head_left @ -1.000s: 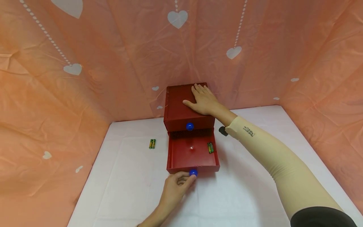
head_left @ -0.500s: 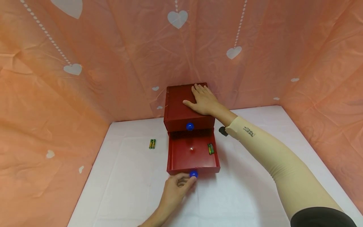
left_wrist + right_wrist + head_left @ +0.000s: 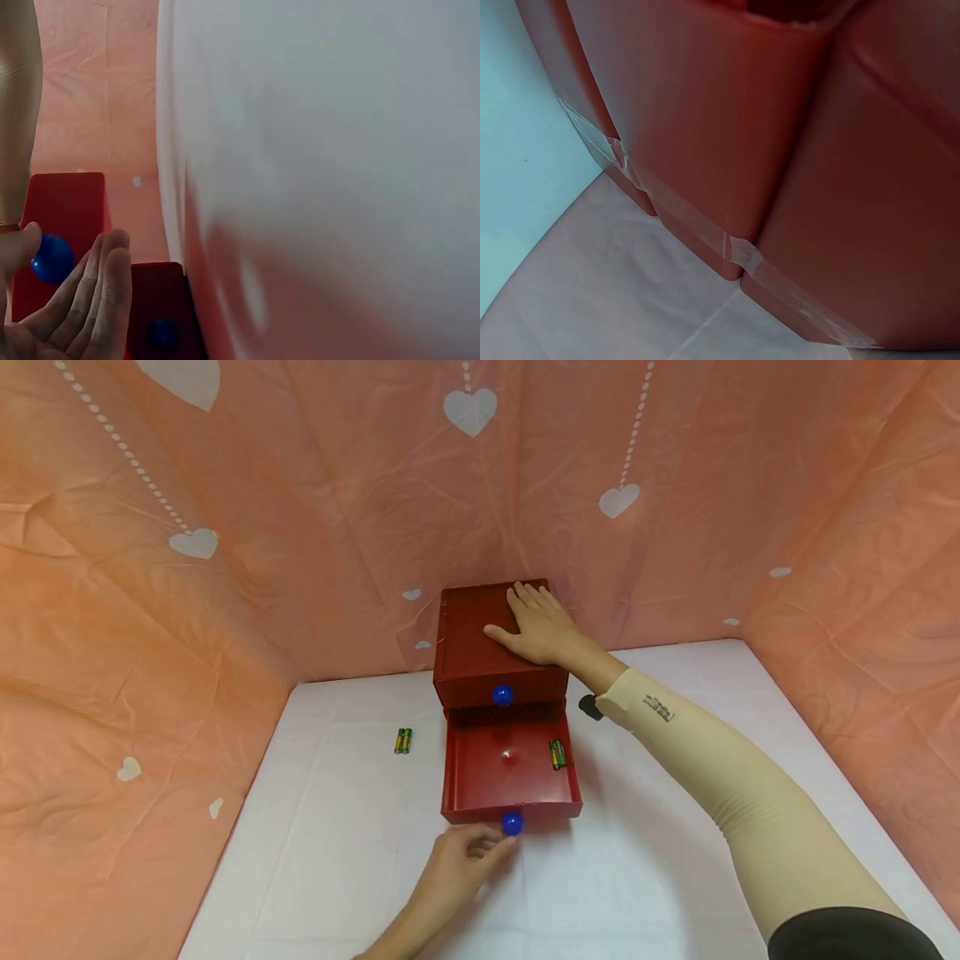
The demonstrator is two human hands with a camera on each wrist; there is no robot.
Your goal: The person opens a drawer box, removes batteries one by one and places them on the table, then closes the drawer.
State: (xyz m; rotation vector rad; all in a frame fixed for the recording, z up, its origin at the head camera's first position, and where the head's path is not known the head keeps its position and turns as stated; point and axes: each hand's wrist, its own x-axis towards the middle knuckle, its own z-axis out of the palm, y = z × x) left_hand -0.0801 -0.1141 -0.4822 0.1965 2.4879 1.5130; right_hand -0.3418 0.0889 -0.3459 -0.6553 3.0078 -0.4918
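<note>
A red two-drawer box (image 3: 472, 635) stands at the back of the white table, its lower drawer (image 3: 487, 772) pulled out. My right hand (image 3: 542, 628) rests flat on the box top with fingers spread. At the drawer front, my left hand (image 3: 459, 864) is beside the lower blue knob (image 3: 512, 824). In the left wrist view its fairly straight fingers (image 3: 109, 300) and thumb stand apart, with the blue knob (image 3: 52, 259) showing between them. Two green-and-gold batteries (image 3: 557, 754) lie along the drawer's right wall. The upper drawer, with its blue knob (image 3: 502, 695), is shut.
Another pair of batteries (image 3: 402, 741) lies on the white tablecloth (image 3: 337, 827), left of the box. Orange curtains (image 3: 337, 527) with pale hearts enclose the back and sides. Clear tape (image 3: 682, 210) runs along the box's side in the right wrist view.
The lower drawer has slid slightly toward me with its batteries. My left hand has moved a little nearer me and its fingers have loosened from the knob. My right hand stays put.
</note>
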